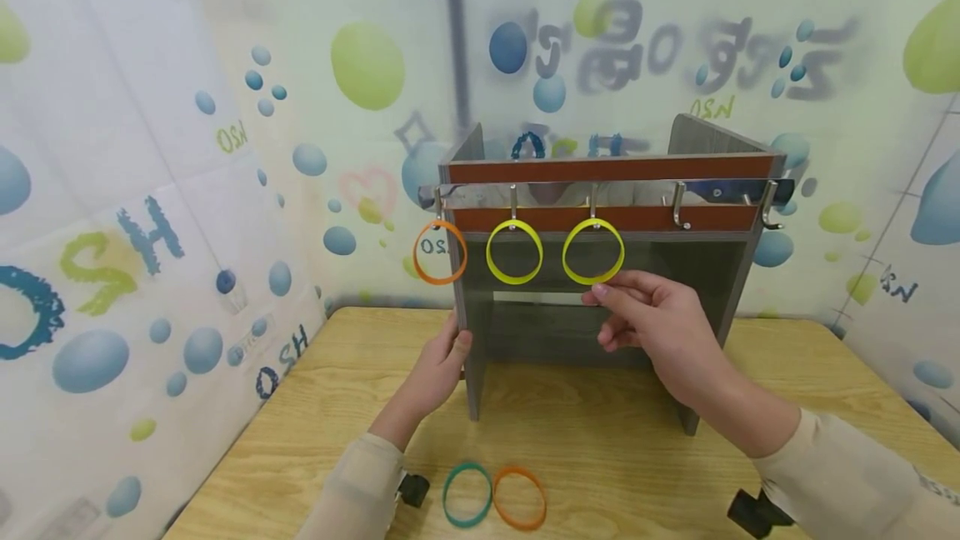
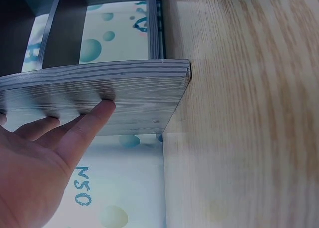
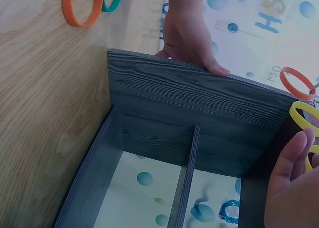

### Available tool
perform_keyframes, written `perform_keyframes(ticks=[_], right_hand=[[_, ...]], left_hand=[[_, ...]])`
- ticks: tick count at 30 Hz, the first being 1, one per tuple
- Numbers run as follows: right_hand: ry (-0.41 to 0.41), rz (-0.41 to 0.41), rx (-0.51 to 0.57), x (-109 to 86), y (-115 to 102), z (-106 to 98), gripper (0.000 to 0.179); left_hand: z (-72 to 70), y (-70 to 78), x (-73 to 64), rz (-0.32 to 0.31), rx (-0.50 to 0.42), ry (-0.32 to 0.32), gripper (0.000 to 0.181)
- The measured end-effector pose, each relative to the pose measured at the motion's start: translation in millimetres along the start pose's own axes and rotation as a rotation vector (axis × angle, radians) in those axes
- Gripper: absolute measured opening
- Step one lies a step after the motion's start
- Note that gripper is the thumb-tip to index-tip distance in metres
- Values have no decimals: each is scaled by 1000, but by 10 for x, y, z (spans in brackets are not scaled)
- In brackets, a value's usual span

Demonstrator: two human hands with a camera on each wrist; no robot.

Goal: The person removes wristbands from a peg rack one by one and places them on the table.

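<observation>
Rightmost ring (image 1: 585, 280) (bright yellow), round

Your table (image 1: 285, 440) is pale yellow-brown wood with a streaky grain across its top. The grey shelf (image 1: 555, 336) stands upright on it, facing you. Nearer you, in front of the shelf, a teal ring (image 1: 467, 523) and an orange ring (image 1: 521, 527) lie flat, side by side, teal leftmost.
</observation>
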State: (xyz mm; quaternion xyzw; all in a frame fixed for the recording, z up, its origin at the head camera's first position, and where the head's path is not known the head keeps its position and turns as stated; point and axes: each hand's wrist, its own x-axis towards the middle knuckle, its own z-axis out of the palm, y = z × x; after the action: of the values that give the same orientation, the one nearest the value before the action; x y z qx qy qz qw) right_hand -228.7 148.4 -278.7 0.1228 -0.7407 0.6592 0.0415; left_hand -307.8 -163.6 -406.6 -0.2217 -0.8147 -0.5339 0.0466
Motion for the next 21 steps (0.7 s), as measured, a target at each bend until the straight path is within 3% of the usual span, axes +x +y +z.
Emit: perform_keyframes(ticks=[21], right_hand=[[24, -57, 49, 12, 9, 23, 43]], left_hand=[[2, -8, 7, 0, 4, 2, 61]])
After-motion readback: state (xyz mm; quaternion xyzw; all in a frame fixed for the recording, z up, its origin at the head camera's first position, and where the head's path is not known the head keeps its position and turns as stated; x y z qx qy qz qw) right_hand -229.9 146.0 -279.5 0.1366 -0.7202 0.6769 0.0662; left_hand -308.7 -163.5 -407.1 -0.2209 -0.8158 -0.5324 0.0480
